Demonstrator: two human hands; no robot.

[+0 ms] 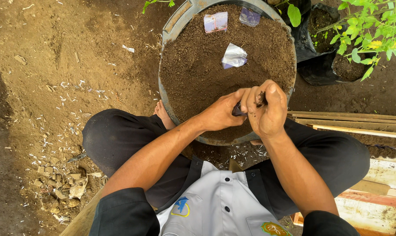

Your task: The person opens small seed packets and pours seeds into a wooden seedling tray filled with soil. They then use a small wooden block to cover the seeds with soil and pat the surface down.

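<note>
head view, person seated cross-legged on bare dirt ground, both hands over the near rim of one round tub filled with dark soil. left hand and right hand meet, touching each other, above the tub's near edge. between them one small dark object, mostly hidden; the visible bit looks like thin dark plastic, kind not certain. its long axis cannot be told for sure; the exposed part runs roughly left-right, from the left fingers toward the right palm. left grip: fingers pressed together, pinching the dark object. right grip: fingers curled closed around its other end, thumb up, soil crumbs on the fingertips. count on the soil surface: three small packets, one silver packet near the middle, one pink packet and one purple packet at the far edge. two black plastic grow bags with soil beyond the tub at the right, leafy green seedlings above them. wooden boards lie under the right knee. scattered chips and clods on the ground by the left knee.
</note>
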